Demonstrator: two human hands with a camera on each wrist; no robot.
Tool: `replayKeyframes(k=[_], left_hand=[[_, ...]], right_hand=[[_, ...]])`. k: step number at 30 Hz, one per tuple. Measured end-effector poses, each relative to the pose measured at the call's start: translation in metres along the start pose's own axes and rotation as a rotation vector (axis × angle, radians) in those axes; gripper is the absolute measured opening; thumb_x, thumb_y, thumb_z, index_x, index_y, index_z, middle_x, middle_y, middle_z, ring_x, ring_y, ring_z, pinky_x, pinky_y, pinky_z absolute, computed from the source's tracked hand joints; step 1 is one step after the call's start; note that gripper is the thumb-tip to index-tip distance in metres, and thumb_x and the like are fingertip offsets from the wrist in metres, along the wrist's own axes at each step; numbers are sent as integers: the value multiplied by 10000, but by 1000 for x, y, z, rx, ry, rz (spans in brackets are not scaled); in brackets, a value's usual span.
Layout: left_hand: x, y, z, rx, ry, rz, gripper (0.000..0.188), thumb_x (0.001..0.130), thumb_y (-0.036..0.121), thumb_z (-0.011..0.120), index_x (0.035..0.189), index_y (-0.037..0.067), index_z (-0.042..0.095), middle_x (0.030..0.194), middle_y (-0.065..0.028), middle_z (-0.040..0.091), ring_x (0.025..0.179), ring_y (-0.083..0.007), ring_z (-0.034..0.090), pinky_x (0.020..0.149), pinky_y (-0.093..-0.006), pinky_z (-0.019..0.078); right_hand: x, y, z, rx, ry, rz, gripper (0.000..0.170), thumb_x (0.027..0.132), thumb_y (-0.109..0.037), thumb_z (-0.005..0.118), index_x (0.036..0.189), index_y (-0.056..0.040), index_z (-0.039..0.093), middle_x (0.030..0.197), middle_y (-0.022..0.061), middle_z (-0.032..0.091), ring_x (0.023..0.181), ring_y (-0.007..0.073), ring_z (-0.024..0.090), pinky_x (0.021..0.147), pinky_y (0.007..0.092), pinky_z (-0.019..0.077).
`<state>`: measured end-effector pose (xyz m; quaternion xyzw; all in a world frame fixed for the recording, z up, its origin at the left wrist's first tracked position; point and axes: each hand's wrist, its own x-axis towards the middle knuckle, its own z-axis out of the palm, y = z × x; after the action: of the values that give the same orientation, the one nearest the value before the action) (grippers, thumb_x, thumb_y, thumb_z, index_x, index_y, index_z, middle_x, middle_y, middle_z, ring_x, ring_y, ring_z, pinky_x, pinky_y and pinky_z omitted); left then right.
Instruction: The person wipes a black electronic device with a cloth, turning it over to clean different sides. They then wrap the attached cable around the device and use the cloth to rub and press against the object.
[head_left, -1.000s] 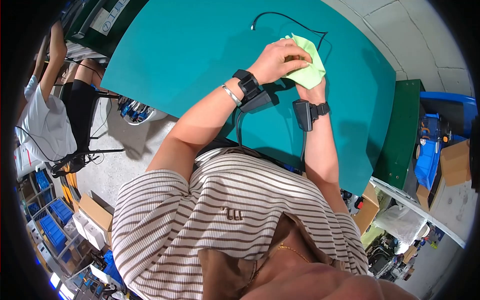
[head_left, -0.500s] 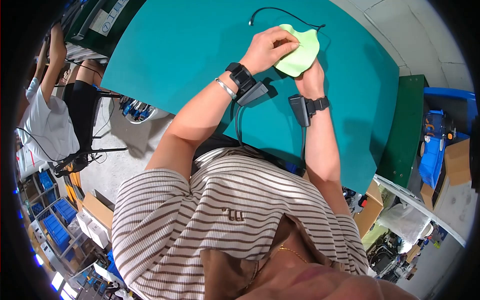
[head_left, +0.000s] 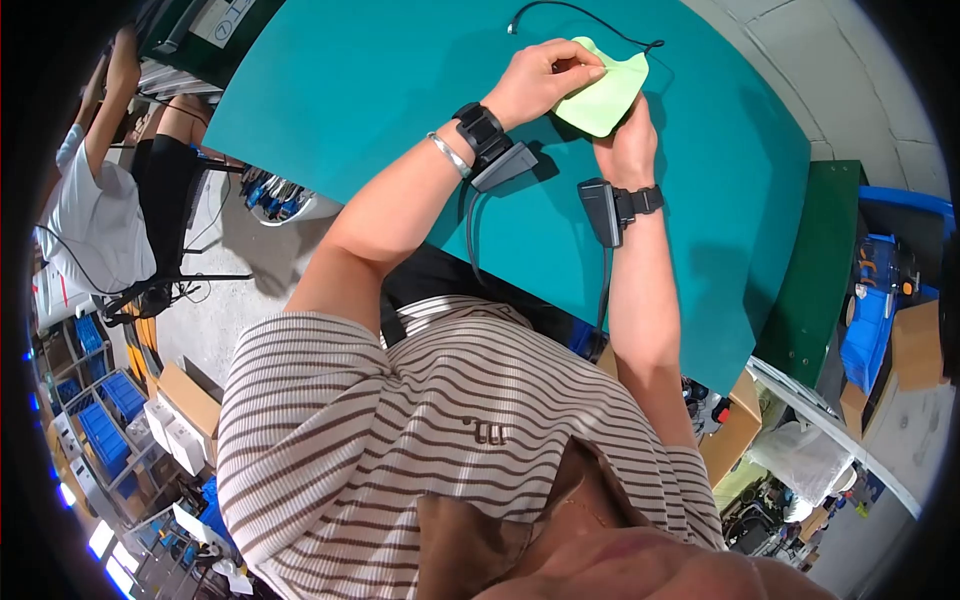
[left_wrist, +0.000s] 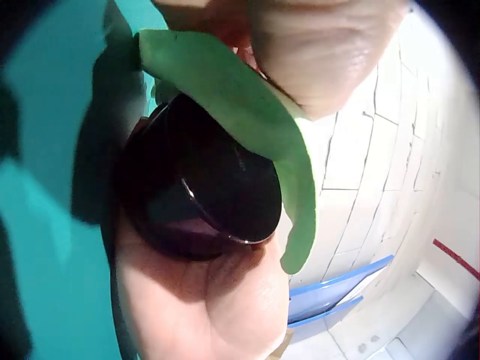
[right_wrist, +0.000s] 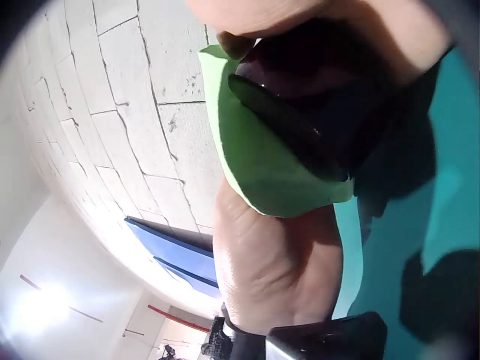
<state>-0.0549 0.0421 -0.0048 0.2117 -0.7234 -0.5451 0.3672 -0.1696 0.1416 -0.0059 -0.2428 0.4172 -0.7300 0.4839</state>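
In the head view a light green cloth (head_left: 600, 108) lies between the two hands. My left hand (head_left: 532, 84) comes from the left and pinches the cloth's upper part between thumb and fingers. Under the cloth, my right hand (head_left: 628, 148) grips a glossy, dark, rounded object. That object (left_wrist: 217, 187) shows better in the left wrist view, resting against the right palm (left_wrist: 202, 307) with the cloth (left_wrist: 232, 101) over its upper side. In the right wrist view the cloth (right_wrist: 262, 165) hangs along the dark object's (right_wrist: 322, 97) edge.
A thin black cable (head_left: 585, 12) lies on the teal table (head_left: 380, 110) beyond the hands. Green side panel (head_left: 815, 270) and blue bins (head_left: 868, 335) stand at the right. Another person in a white shirt (head_left: 95, 225) is at the left edge.
Both hands have shifted up in the head view, away from the body. The cloth has changed shape: its near part is spread flatter, and its far edge now dips between two raised corners.
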Motion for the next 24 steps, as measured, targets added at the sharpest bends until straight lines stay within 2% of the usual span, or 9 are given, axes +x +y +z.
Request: replayKeyframes(k=[5, 7, 10, 12, 14, 17, 18, 20, 24], left_hand=[[0, -5, 3, -131, -58, -7, 212, 893, 201, 670, 1045, 53, 670, 887, 13, 607, 810, -64, 557, 695, -229, 472], [-3, 5, 1, 56, -103, 146, 204, 864, 185, 701, 1042, 85, 697, 855, 30, 501, 752, -71, 474, 656, -228, 426], [-3, 7, 0, 41, -172, 171, 206, 838, 181, 726, 1032, 111, 719, 840, 32, 409, 715, -85, 392, 630, -235, 383], [-3, 9, 0, 78, -177, 187, 211, 831, 191, 732, 1027, 111, 725, 828, 34, 422, 717, -80, 401, 629, -228, 380], [-3, 9, 1, 1, -136, 91, 209, 836, 200, 731, 1017, 98, 721, 807, 41, 430, 708, -73, 398, 620, -224, 375], [0, 0, 5, -44, -74, 27, 196, 851, 206, 720, 1001, 80, 716, 766, 46, 447, 690, -61, 406, 620, -221, 375], [-1, 7, 4, -52, -75, -44, 193, 876, 166, 690, 1031, 51, 692, 799, 40, 540, 722, -49, 466, 650, -220, 412], [1, -10, 9, -287, -21, -31, 206, 890, 107, 653, 1081, 32, 665, 880, 15, 614, 798, -55, 533, 692, -223, 451], [3, -13, 8, -223, -4, -77, 219, 895, 68, 623, 1107, 19, 648, 951, -2, 644, 853, -66, 559, 734, -229, 469]], right_hand=[[-1, 1, -5, 82, 6, 3, 432, 1021, -311, 355, 1301, 3, 454, 1224, 81, 553, 1104, 186, 549, 921, 329, 469], [-2, 2, -11, 62, 48, 6, 419, 1012, -285, 364, 1297, 9, 453, 1220, 103, 554, 1089, 209, 570, 901, 349, 495], [-2, 1, -11, 2, 119, 15, 401, 993, -243, 400, 1292, 18, 456, 1194, 129, 572, 1023, 237, 618, 832, 358, 549], [-2, 2, -12, -47, 99, 33, 396, 992, -238, 399, 1289, 16, 460, 1184, 131, 577, 1013, 235, 623, 825, 357, 553], [-1, 3, -14, -32, 98, 28, 389, 995, -237, 395, 1285, 13, 464, 1179, 121, 580, 1041, 225, 609, 845, 348, 538], [-1, 0, -7, 6, 76, 22, 403, 1025, -302, 361, 1268, -3, 479, 1200, 90, 562, 1073, 184, 564, 911, 338, 475], [-1, -2, -2, 22, 108, 29, 415, 1032, -319, 350, 1268, -5, 481, 1198, 88, 560, 1083, 177, 554, 924, 338, 463], [-2, -4, 0, 11, 11, -19, 468, 1027, -389, 346, 1273, -12, 476, 1237, 75, 553, 1098, 177, 556, 941, 337, 462], [0, -5, 3, -2, 5, -17, 481, 1027, -405, 330, 1281, -20, 468, 1256, 75, 547, 1126, 179, 547, 960, 343, 454]])
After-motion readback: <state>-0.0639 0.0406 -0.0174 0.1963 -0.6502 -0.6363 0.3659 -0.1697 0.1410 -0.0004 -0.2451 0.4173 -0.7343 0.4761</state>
